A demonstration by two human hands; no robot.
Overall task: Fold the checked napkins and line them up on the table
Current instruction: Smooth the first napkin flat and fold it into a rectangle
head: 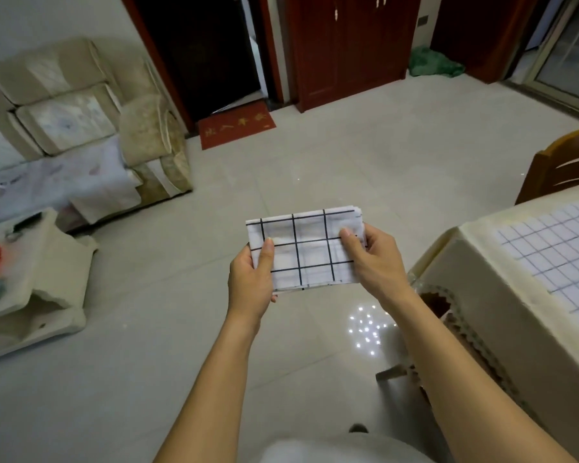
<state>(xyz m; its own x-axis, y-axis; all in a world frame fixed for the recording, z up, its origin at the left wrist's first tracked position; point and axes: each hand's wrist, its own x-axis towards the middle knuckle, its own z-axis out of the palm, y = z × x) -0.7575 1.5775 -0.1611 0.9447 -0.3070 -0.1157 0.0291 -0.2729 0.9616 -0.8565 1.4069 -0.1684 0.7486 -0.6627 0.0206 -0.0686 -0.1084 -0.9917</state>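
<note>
At the centre of the frame we hold a folded checked napkin (303,252) in the air above the floor. Our left hand (249,282) pinches its left edge and our right hand (375,259) its right edge, thumbs on top, probably to keep the layers flat. The bench (475,259) stands at right.

**Pale, glossy living room**

Glossy pale floor tiles (315,168) spread beneath the left hand (249,279) and right hand (376,259). Far left of them stands a beige sofa (81,128); beyond them, dark red doors (345,45) and a red doormat (236,125); far right, a wooden chair (562,165).
</note>
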